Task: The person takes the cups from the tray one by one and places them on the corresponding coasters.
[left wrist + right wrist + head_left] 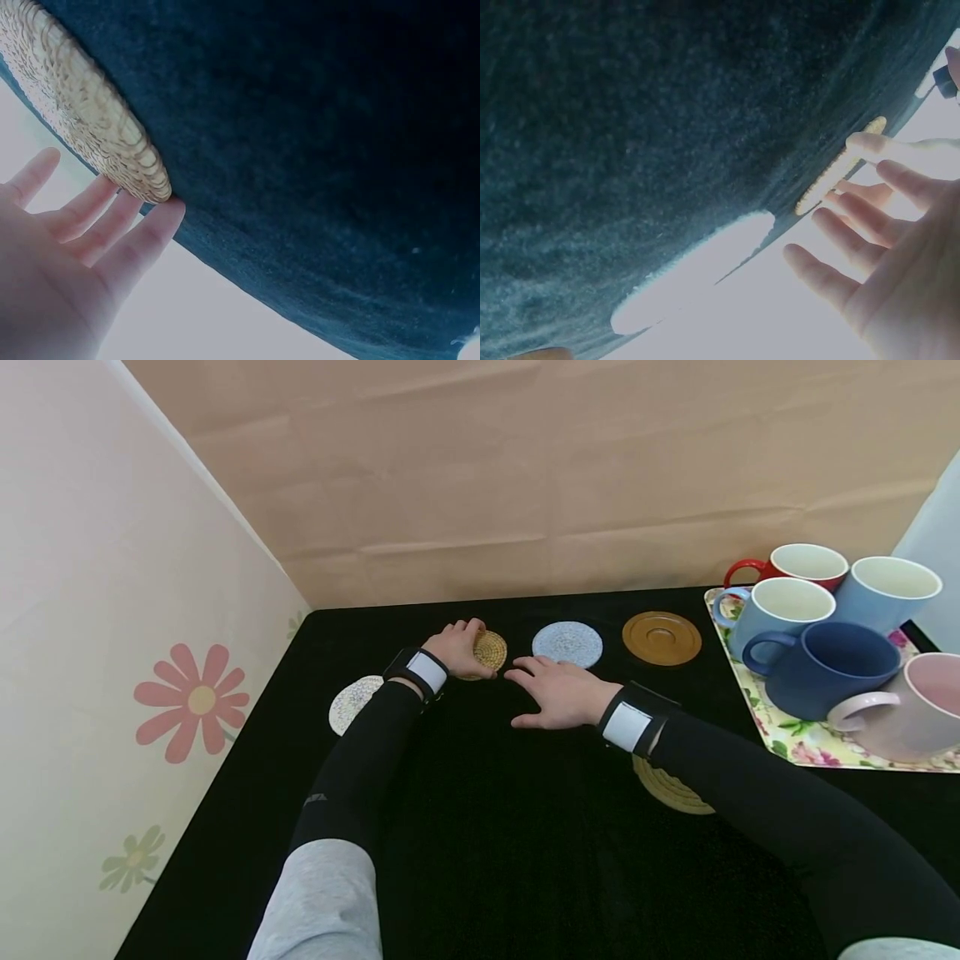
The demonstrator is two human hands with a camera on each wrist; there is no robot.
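The black cloth-covered table (510,835) offers a wide lane between the black-sleeved forearms (367,756); a round tan woven coaster (490,648) fills the grasp of the left hand (454,649); a small gap leads to the right hand (560,693); wrinkled brown paper (450,477) bars the far edge; five close-set red, blue and pink mugs (836,672) block the floral tray (802,752).

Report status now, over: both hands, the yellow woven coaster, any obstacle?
Left hand touching yellow woven coaster. Right hand spread, holding nothing. Coaster lying on black tabletop. No object seen between hands.
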